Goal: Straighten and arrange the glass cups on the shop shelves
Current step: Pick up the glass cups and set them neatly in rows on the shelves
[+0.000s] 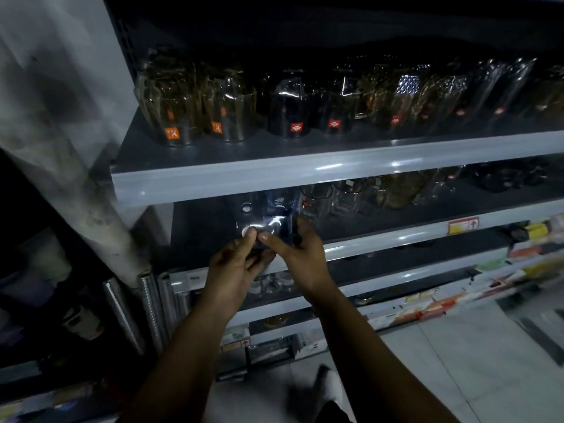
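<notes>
Left grip (233, 267) and right grip (302, 257) both pinch one dark glass cup (274, 222), held just before the second shelf (396, 238), left end. Two-handed hold probably to square it up.

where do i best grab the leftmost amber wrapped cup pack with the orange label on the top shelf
Probably take the amber plastic-wrapped glass cup pack by its lower sides, coming from the front: it stands near the top shelf edge, with a neighbouring pack close on its right.
</notes>
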`<state>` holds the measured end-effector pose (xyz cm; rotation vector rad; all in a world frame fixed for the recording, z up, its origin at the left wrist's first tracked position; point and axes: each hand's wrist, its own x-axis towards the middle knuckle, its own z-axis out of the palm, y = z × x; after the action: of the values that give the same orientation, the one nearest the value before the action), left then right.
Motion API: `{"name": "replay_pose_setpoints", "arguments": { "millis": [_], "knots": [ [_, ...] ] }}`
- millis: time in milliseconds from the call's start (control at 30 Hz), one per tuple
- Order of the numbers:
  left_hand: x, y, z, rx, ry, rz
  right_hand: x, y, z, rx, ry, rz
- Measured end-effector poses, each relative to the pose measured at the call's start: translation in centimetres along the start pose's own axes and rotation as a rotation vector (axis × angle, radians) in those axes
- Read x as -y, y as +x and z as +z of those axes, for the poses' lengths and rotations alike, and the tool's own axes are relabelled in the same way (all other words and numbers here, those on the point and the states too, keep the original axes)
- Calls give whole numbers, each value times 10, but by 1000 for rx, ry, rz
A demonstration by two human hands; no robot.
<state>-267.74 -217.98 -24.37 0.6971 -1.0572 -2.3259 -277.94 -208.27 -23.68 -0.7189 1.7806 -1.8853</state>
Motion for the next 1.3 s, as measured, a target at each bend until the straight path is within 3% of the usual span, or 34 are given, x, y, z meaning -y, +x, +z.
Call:
{"name": "replay_pose_setpoints", "arguments": {
  "millis": [67, 133, 267, 400, 600, 800, 900, 1033, 1167, 1300],
  "knots": [
    [2, 1, -4, -20, 89, 12, 0, 6, -3, 8, -95, -36],
    [4, 9, -13, -148, 190, 68, 1, 17, -8, 33, -249, -71],
    [5, 11, -30, -352, 533, 333, 14, 42, -11, 145, -560, -126],
    [2, 9, -28, -336, 798, 465, 22, 62, -2, 301, -930, -197],
    [-13, 17, -24, -172, 851, 300, 13, 83, 17, 431, -1117, -135],
    [-19, 21, -21, -149, 885, 276, -2, 90, 30, 475, -1065, -126],
    [-18, 24, -25, -165, 971, 251, -15, 79, 19, 366, -906, -101],
    [-18, 18, -30, -145, 1020, 197, -28, 42, 3, 118, -519, 46],
    [-19, 23, -29, -133, 1004, 198, -33, 30, 9, 145, -381, 142],
    [-22, 36, -22, -136, 1007, 187, -33, 46, 20, 155, -400, 150]
  ]
}}
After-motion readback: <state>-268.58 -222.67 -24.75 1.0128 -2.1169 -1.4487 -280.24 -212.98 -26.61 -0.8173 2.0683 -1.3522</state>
